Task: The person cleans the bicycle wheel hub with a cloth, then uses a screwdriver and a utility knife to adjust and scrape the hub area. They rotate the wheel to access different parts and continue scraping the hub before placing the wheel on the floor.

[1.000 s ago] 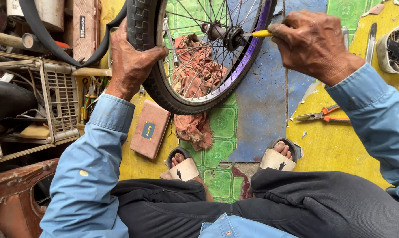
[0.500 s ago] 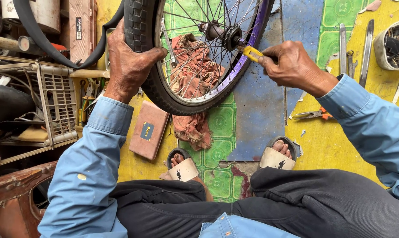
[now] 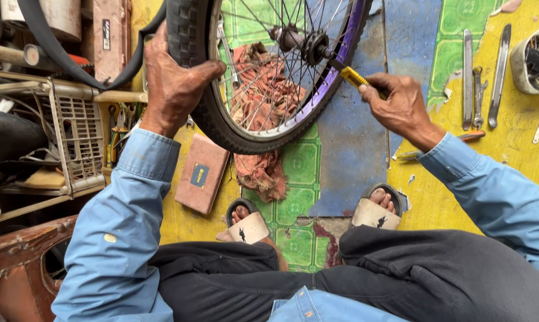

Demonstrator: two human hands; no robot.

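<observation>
A bicycle wheel [image 3: 221, 128] with a black tyre, purple rim and thin spokes stands upright in front of me. My left hand [image 3: 173, 83] grips the tyre at its left side, thumb over the tread. My right hand [image 3: 397, 107] holds a yellow-handled tool [image 3: 354, 76] whose dark tip reaches to the hub [image 3: 308, 45] at the wheel's centre. A loose black inner tube [image 3: 49, 42] hangs off the tyre to the left.
A reddish rag [image 3: 260, 170] lies under the wheel, a brown box [image 3: 202, 174] beside it. Wrenches [image 3: 478, 83] and a cup of parts [image 3: 534, 56] lie at the right. A wire crate [image 3: 78, 143] and clutter fill the left. My sandalled feet [image 3: 248, 226] rest below.
My right hand with the yellow tool has dropped from the hub's right side to lower right, the tool now angled up at the hub. The left hand still grips the tyre.
</observation>
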